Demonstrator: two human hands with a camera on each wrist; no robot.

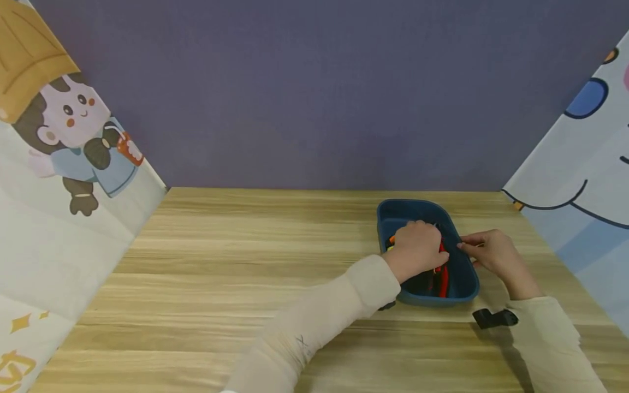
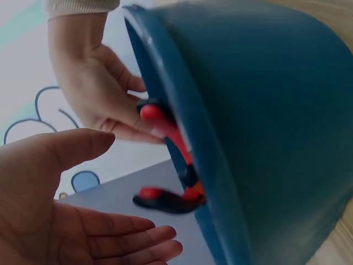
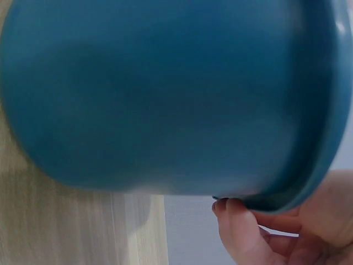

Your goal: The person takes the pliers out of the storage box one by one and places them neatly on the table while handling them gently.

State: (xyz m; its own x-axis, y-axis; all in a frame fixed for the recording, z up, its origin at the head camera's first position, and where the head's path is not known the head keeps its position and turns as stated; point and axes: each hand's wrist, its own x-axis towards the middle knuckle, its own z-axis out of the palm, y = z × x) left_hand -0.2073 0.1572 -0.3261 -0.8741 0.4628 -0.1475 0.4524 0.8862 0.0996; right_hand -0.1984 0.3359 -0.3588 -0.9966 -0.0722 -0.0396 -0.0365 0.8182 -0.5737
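Beneath the left hand [image 1: 417, 251], a deep bin [image 1: 464, 281] is set on the wood-grained table [image 1: 245, 245]. It is moulded in dark blue with a dull sheen; its corners are rounded, its outer walls are smooth, and its edge is finished with a thick, raised lip. By the right hand [image 1: 496, 254], the bin's right-hand rim is pinched between thumb and fingers. The left hand is held over the bin's mouth with its fingers loosely extended and its thumb spread away from them, as is seen from the left wrist.

Just beyond those fingertips, red-and-black handles [image 2: 165, 131] are seen at the rim: one is bright red with a dark tip, the other mostly black with a red patch. Whether they are touched cannot be told. To the left of the left hand, small orange and yellow parts [image 1: 391, 242] are glimpsed; on its near right side, a long, narrow red piece [image 1: 444, 281] is seen. The rest of the contents is hidden by the hand and by shadow.
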